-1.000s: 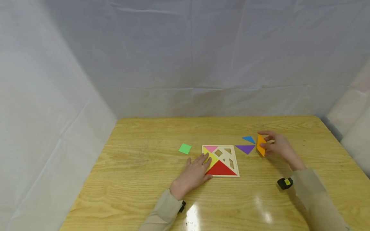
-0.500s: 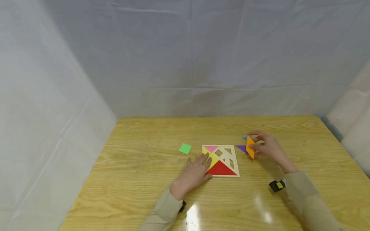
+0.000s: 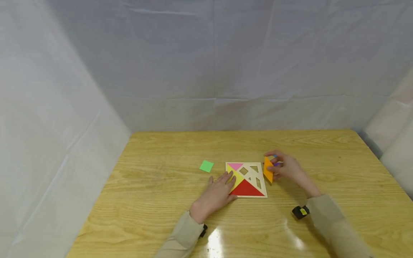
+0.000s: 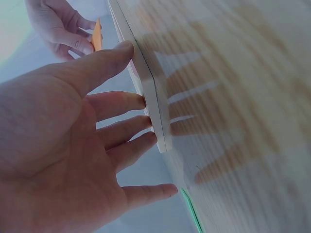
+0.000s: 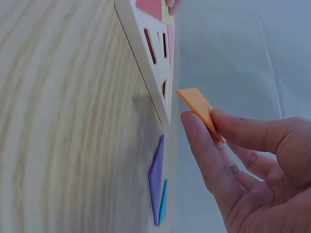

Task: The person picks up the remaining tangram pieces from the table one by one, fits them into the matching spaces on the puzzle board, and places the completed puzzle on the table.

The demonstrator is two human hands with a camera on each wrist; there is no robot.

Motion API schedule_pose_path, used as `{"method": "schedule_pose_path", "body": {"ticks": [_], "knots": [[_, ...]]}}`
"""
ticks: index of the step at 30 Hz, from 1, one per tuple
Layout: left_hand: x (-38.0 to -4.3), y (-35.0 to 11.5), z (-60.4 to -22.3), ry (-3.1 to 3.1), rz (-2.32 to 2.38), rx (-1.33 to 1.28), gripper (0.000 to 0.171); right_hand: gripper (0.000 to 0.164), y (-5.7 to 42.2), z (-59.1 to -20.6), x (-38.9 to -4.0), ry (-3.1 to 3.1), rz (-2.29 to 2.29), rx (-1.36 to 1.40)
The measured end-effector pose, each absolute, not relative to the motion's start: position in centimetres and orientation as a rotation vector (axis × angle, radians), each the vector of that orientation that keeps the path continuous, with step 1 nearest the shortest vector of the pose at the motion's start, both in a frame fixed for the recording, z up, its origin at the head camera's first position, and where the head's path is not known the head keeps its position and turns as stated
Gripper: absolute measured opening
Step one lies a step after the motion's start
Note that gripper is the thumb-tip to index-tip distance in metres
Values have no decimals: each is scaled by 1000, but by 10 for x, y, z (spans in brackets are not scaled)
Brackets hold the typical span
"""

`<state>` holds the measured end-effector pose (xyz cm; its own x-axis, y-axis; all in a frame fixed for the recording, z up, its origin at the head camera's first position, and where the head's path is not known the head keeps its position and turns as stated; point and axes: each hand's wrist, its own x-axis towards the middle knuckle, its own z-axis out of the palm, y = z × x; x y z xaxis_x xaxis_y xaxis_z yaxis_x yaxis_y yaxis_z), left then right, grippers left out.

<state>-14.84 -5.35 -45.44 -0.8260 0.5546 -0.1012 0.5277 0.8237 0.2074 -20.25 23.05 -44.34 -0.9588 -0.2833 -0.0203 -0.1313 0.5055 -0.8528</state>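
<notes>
My left hand [image 3: 214, 197] rests with extended fingers on the left part of a wooden tangram board [image 3: 263, 186], over the yellow triangle [image 3: 238, 180]. A red triangle [image 3: 246, 190] and a pink piece [image 3: 236, 166] also lie in the board, whose right part shows several cut-outs. Between thumb and fingers, my right hand [image 3: 288, 169] pinches an orange tangram piece [image 3: 267, 170], steeply tilted beside the board's right edge. In the right wrist view the orange piece [image 5: 197, 103] is off the table. Behind the right hand, the purple and blue pieces are mostly hidden in the head view.
A green square [image 3: 206, 166] lies on the wooden table [image 3: 155, 186], left of the board. The purple triangle [image 5: 155, 177] and blue triangle [image 5: 163, 204] lie flat near the board in the right wrist view. White sheeting [image 3: 213, 71] stands behind and at the sides.
My right hand has carried the orange piece leftward, across the purple and blue triangles, to the board's right edge. The left hand and the board have stayed in place.
</notes>
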Motion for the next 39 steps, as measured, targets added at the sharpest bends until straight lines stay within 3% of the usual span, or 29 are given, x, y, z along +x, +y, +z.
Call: {"method": "schedule_pose_path", "body": {"ticks": [13, 39], "knots": [[-150, -52, -455, 2846, 262, 852, 62, 48, 211, -457, -203, 2517, -1422, -470], [-149, -53, -455, 2848, 247, 840, 62, 39, 198, -455, -197, 2678, -933, -618]]}}
